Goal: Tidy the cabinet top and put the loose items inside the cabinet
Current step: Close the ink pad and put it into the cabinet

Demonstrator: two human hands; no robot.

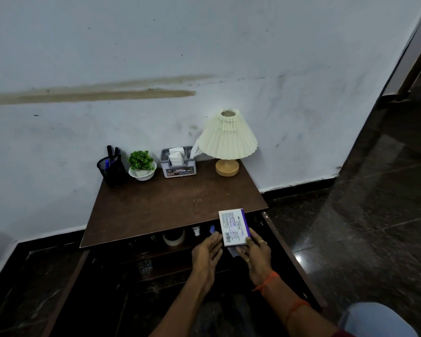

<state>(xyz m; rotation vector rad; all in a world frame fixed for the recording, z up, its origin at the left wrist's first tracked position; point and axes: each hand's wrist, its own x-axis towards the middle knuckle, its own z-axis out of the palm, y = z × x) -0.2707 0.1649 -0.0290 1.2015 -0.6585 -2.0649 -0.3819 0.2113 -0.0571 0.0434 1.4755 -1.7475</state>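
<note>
Right hand (pixel 254 251) pinches box (pixel 233 227) by its near end; long axis points away; left hand (pixel 208 251) spread flat, just beside it.

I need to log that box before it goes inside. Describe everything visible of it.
The box is a flat rectangular pack, apparently cardboard, white-faced with small print, a barcode and a purple edge. It looks closed and is tilted, above the open cabinet's front edge. The right hand grips its near right corner; the open left hand sits at its lower left.
</note>
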